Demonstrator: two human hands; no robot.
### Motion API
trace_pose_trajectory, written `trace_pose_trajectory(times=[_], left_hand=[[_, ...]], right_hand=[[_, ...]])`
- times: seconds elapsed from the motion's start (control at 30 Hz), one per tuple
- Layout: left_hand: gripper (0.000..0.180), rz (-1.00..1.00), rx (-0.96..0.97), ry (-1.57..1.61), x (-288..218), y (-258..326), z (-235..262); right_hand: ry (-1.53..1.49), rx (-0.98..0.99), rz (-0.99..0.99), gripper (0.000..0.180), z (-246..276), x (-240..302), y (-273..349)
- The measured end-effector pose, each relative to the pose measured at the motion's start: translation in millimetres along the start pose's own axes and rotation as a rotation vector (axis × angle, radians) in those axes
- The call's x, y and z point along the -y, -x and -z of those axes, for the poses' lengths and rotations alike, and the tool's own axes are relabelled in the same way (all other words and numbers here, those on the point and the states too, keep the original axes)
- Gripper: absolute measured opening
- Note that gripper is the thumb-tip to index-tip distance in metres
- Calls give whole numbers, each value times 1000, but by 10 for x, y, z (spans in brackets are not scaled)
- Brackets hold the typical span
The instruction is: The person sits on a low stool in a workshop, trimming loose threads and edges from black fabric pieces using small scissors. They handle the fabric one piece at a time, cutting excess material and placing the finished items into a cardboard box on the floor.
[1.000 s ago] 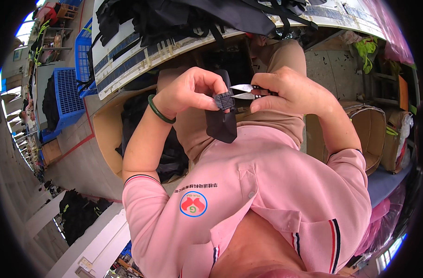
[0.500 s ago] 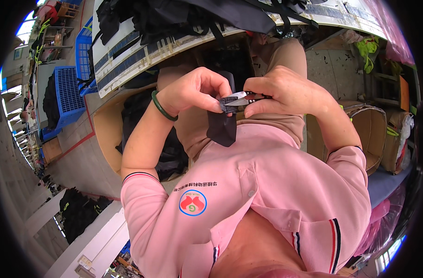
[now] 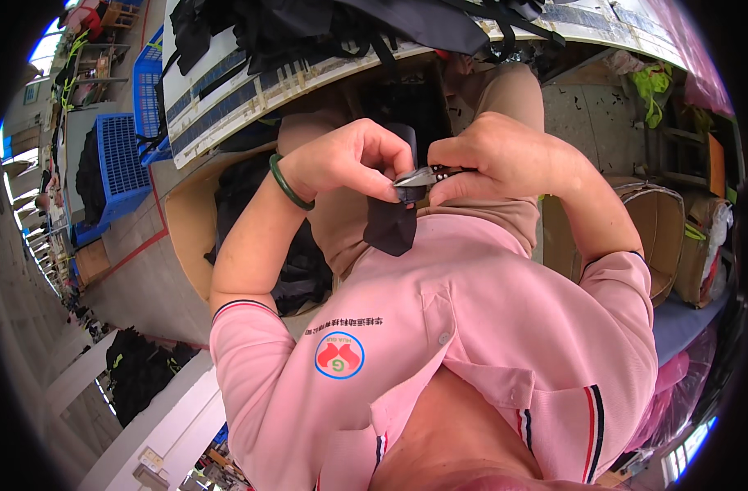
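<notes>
My left hand (image 3: 345,159), with a green bangle (image 3: 285,183) on its wrist, pinches a narrow black fabric strap (image 3: 393,219) in front of my chest. The strap hangs down over my pink shirt. My right hand (image 3: 501,155) is closed around small metal thread snips (image 3: 420,175), whose blades sit closed against the strap right beside my left fingertips. Both hands touch the strap at the same spot.
A workbench (image 3: 226,98) with black bags and straps (image 3: 333,24) lies ahead. A cardboard box (image 3: 189,237) of black fabric stands at my left, another cardboard box (image 3: 660,237) at my right. Blue plastic crates (image 3: 120,164) stand further left.
The snips were open and apart from the strap a second ago. They have since closed on the strap, and both hands have drawn together and slightly nearer my chest.
</notes>
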State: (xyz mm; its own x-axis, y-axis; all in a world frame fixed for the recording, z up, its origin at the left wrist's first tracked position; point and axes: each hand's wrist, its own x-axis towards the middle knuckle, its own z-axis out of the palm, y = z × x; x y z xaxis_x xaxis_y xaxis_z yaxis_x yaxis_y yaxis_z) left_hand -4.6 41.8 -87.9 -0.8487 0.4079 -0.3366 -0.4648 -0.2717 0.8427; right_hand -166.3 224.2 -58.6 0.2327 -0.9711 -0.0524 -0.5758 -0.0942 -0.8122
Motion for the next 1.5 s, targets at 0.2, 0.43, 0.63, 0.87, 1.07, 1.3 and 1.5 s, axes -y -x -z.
trace_pose_trajectory(times=[0.2,0.43,0.63,0.87,1.07,1.3,1.5], left_hand=[[14,-186,-258,29,127,31,-19],[16,-613,-688,40,288,-116,-208],[14,-691,-720,-33,278,-113,-280],[14,-700,-738,-29,309,-86,-283],[15,-702,-719,-5,326,-93,-292],[17,-720,-709,-14,308,-111,-324],[17,-724,-708,-15,320,-107,-307]], right_hand=[[-91,-219,-95,39,-32,-92,55],[141,-515,-115,40,-293,-2,2],[143,-563,-83,38,-303,13,-37],[-93,-450,-181,40,-225,31,-4],[-110,-425,-187,40,-230,19,-21],[7,-554,-71,37,-287,-7,-56],[-23,-527,-101,37,-268,16,-34]])
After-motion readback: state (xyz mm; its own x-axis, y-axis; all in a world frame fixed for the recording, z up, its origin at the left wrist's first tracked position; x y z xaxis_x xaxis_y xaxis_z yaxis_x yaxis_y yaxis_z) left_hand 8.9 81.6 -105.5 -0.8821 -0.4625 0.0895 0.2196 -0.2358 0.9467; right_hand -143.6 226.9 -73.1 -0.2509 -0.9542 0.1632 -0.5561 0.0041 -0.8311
